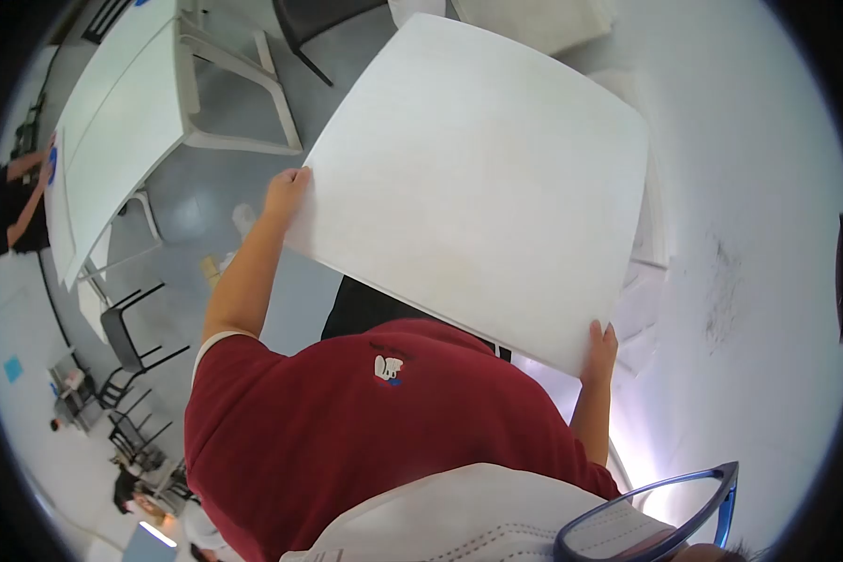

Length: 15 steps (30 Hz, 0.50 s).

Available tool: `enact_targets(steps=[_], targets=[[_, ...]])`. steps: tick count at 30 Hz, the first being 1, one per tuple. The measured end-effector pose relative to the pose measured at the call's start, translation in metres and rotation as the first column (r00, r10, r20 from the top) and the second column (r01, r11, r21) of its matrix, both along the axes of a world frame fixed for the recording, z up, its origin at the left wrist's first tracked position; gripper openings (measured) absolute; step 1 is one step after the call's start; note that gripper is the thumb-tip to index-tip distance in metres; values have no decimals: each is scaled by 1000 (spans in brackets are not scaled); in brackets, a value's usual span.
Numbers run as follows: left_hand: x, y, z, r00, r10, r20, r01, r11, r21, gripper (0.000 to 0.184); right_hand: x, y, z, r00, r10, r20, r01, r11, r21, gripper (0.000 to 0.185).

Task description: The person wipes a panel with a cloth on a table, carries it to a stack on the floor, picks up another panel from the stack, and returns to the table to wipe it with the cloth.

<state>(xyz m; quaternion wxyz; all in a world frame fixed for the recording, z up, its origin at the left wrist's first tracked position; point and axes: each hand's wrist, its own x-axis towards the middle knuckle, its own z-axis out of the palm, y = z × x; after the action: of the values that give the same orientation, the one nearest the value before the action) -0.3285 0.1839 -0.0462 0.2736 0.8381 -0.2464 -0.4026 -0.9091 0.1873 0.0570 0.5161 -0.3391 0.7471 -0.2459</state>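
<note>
A large flat white board (478, 187), perhaps a tabletop, fills the space before my body. My left hand (288, 194) is closed on its left edge, with the thumb on the upper face. At the near right corner my right hand (601, 350) grips the other side, thumb up. The board's near edge is close to my red shirt (384, 421). Its underside is hidden, as are most of the fingers beneath it.
A long white table (126, 122) stands at the left, with a person (23, 211) at its far side. Dark chairs (126, 337) are farther left, and another chair (332, 19) is ahead. A white wall (749, 187) runs close on the right. White panels (543, 23) lie beyond the board.
</note>
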Motion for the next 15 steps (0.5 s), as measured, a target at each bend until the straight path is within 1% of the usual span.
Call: enact_targets(steps=[3, 5, 6, 8, 9, 11, 12, 15], targets=[[-5, -3, 33, 999, 44, -19, -45, 993, -106, 38, -10, -9, 26, 1000, 12, 20, -10, 996, -91, 40], [-6, -1, 59, 999, 48, -25, -52, 986, -157, 40, -9, -17, 49, 998, 62, 29, -57, 986, -156, 40], [-6, 0, 60, 996, 75, -51, -84, 976, -199, 40, -7, -22, 61, 995, 88, 37, -80, 979, -189, 40], [7, 4, 60, 985, 151, -90, -171, 942, -290, 41, 8, -35, 85, 998, 63, 3, -61, 974, -218, 39], [14, 9, 72, 985, 167, -32, -168, 937, -306, 42, 19, -45, 91, 998, 66, -3, -65, 971, -230, 39], [26, 17, 93, 978, 196, 73, -163, 933, -320, 42, 36, -65, 98, 989, 138, 54, -118, 955, -271, 39], [35, 22, 102, 972, 234, -5, -223, 921, -318, 36, 47, -75, 101, 984, 163, 74, -135, 947, -290, 39], [56, 49, 137, 948, 318, 27, -292, 897, -333, 35, 84, -101, 103, 942, 306, 136, -238, 897, -372, 37]])
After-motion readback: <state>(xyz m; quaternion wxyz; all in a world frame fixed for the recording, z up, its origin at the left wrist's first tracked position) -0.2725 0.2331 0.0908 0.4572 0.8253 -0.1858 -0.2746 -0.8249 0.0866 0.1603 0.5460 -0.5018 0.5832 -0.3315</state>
